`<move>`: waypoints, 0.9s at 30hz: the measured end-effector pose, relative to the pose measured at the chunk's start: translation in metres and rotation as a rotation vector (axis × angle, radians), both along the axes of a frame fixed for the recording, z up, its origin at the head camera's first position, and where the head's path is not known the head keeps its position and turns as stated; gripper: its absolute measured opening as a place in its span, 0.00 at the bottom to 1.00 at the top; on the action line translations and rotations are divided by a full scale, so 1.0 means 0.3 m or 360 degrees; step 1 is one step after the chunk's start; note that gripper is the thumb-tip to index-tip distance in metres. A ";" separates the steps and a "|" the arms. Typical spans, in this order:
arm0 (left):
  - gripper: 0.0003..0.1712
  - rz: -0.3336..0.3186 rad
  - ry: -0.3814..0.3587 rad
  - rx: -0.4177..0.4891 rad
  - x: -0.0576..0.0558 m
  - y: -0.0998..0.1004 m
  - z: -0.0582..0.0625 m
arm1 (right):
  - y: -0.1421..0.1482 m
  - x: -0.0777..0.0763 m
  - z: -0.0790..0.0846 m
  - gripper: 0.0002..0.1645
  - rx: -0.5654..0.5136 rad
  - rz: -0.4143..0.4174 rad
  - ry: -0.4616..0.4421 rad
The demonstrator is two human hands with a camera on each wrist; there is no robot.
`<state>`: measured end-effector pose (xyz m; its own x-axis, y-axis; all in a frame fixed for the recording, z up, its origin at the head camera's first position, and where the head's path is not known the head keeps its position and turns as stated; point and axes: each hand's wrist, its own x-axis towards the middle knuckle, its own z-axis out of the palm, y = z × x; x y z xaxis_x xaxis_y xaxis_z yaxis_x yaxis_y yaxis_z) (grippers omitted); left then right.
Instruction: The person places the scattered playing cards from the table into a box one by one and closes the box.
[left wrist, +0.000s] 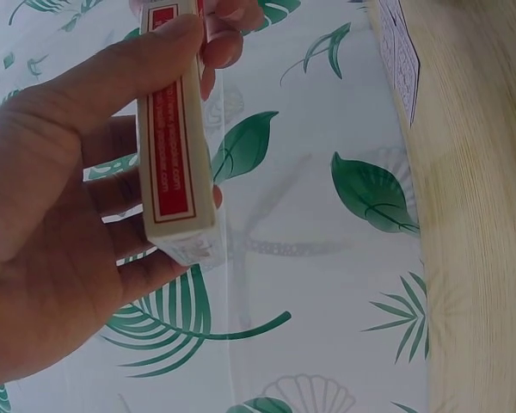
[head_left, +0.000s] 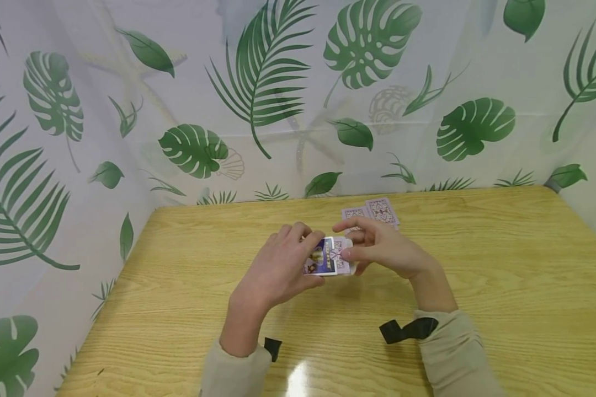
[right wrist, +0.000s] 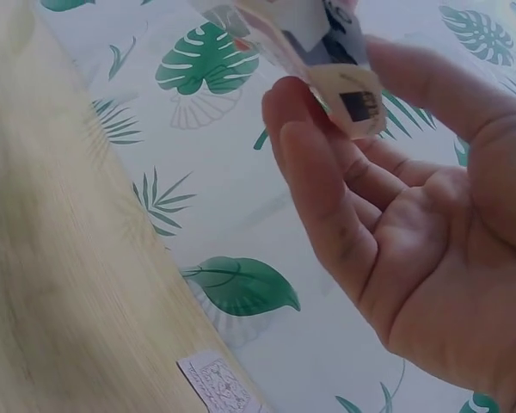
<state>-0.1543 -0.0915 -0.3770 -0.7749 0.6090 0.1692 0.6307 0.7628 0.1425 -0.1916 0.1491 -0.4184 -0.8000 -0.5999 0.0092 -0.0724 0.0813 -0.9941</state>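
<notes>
My left hand (head_left: 282,263) grips a playing-card box (head_left: 320,258) held up over the table, thumb on one narrow side and fingers on the other. The box has a dark blue picture on its face and, in the left wrist view, a red and white side (left wrist: 174,146). Playing cards (head_left: 339,257) with a pale purple patterned back stick out of its right end. At that end my right hand (head_left: 392,251) pinches the protruding part, its thumb on the card back. A pale end flap (right wrist: 357,103) shows between its thumb and fingers in the right wrist view.
Further back on the wooden table (head_left: 501,264) lie two patches of purple-backed cards (head_left: 381,211), partly behind the right hand. A leaf-printed cloth (head_left: 288,138) hangs along the table's back and left. Black straps (head_left: 409,330) hang at both cuffs.
</notes>
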 end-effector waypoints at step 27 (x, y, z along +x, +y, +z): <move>0.40 -0.0100 0.0118 0.0090 0.000 -0.001 0.010 | -0.031 -0.009 -0.016 0.33 -0.0329 0.0036 -0.0086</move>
<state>-0.1543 -0.0918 -0.3740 -0.7195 0.6439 0.2603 0.6875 0.7135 0.1354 -0.1945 0.1399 -0.4233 -0.7891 -0.6074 0.0911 -0.0178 -0.1256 -0.9919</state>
